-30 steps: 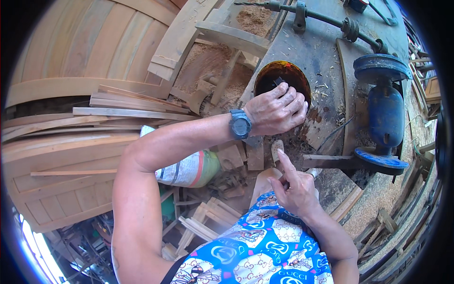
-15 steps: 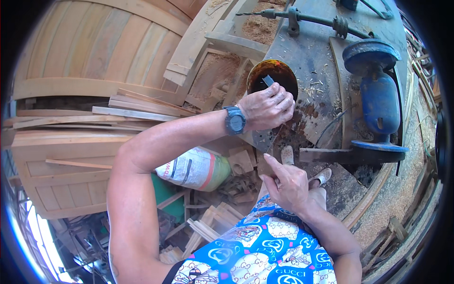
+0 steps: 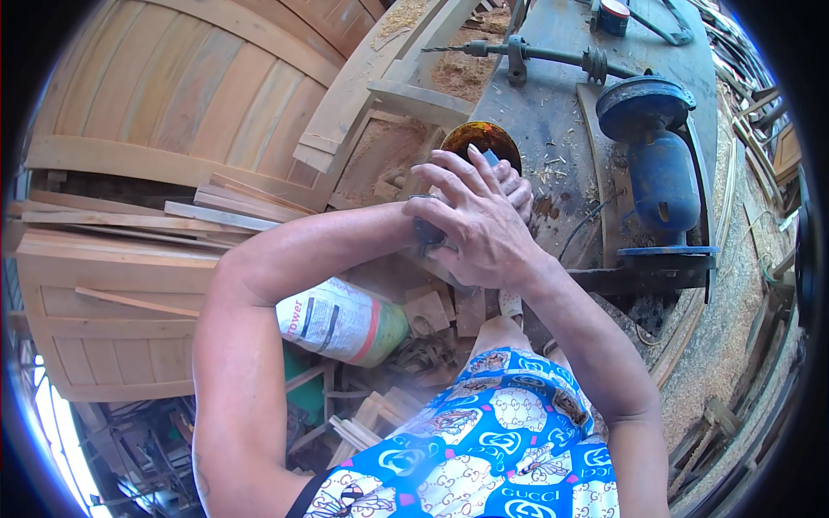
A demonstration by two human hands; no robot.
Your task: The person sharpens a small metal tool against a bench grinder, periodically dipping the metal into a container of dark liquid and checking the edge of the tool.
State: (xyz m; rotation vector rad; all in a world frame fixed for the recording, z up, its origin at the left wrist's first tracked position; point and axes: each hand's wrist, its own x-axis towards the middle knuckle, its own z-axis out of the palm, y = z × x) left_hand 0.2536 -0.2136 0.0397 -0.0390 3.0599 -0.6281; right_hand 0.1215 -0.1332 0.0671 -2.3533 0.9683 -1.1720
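Note:
A small flat grey-blue bar (image 3: 491, 158) pokes up from my closed left hand (image 3: 518, 188), which is held over the near rim of a round, stained bucket (image 3: 480, 135). Whether it is metal or stone I cannot make out. Across the back of my left hand and wrist lies my right hand (image 3: 479, 226), its fingers spread and holding nothing of their own. The right hand partly covers a dark wristwatch (image 3: 427, 231) on my left wrist. Most of the left fingers and the bucket's inside are hidden.
A blue motor (image 3: 663, 181) with pulleys stands on the workbench (image 3: 553, 104), beside a shaft with a drill bit (image 3: 449, 47). Wooden door panels (image 3: 181, 86) and loose strips (image 3: 224, 211) lie left. Below them sits a white-green sack (image 3: 345, 319) among offcuts.
My right hand has risen from near my lap onto my left hand and wrist, its fingers spreading. The left hand stays by the bucket with the bar. The view has shifted slightly.

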